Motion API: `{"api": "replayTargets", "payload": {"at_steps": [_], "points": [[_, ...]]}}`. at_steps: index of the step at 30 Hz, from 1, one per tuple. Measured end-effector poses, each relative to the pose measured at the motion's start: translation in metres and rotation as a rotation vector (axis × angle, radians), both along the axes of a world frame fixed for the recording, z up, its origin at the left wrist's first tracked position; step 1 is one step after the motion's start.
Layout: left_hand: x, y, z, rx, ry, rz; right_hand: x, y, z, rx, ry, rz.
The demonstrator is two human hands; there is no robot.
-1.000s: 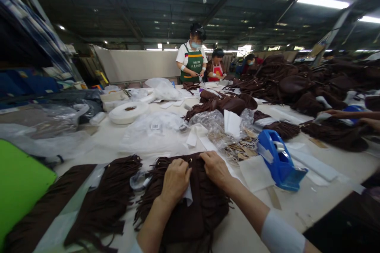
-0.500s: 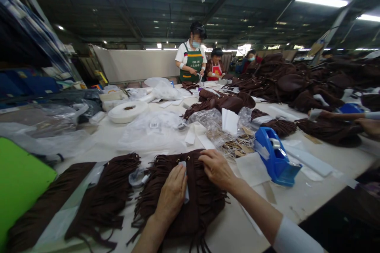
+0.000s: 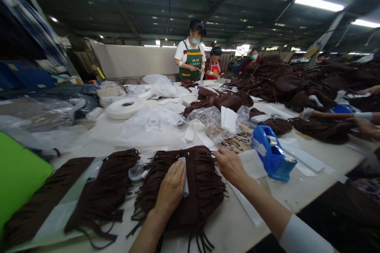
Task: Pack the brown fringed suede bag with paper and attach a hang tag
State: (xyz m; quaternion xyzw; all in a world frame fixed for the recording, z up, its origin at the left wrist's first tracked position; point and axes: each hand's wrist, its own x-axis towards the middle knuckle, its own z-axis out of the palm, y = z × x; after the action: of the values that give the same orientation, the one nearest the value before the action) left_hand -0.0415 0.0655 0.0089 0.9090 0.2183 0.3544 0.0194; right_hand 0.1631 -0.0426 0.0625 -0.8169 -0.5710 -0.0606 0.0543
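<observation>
A dark brown fringed suede bag (image 3: 197,189) lies flat on the white table (image 3: 297,193) in front of me. My left hand (image 3: 171,189) rests flat on it, fingers stretched out, pressing a small white strip (image 3: 184,180) against its middle. My right hand (image 3: 230,165) hovers at the bag's upper right corner, fingers loosely curled and holding nothing I can make out. A blue tape dispenser (image 3: 271,152) stands just right of my right hand.
More brown fringed pieces (image 3: 102,189) lie to my left beside a green panel (image 3: 18,178). Plastic bags (image 3: 151,126), a white tape roll (image 3: 124,107), paper tags (image 3: 240,142) and piled brown bags (image 3: 285,87) cover the table. Other people work at the far end and right.
My right hand slid off the bag's top edge toward the right, nearer the tape dispenser. My left hand opened flat over the white strip. The view shifted slightly.
</observation>
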Motion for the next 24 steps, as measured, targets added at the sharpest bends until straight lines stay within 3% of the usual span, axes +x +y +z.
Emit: {"api": "replayTargets", "payload": {"at_steps": [5,12,16,19,22,24], "points": [[0.0,0.0,0.003,0.053,-0.007,0.015,-0.001,-0.003,0.003,0.017,0.068,-0.091],[0.0,0.007,-0.01,0.211,-0.065,0.035,-0.042,0.015,0.006,0.098,0.101,0.258],[0.002,0.019,-0.023,0.351,-0.057,-0.007,-0.024,0.02,-0.002,0.092,0.089,0.215],[0.002,0.019,-0.023,0.312,-0.078,0.003,-0.007,0.007,-0.001,0.071,0.096,0.107],[0.002,0.015,-0.02,0.243,-0.071,0.019,-0.015,-0.005,0.0,0.102,0.118,0.029],[0.002,0.015,-0.02,0.239,-0.069,0.012,-0.028,-0.009,-0.003,0.129,0.189,0.07]]}}
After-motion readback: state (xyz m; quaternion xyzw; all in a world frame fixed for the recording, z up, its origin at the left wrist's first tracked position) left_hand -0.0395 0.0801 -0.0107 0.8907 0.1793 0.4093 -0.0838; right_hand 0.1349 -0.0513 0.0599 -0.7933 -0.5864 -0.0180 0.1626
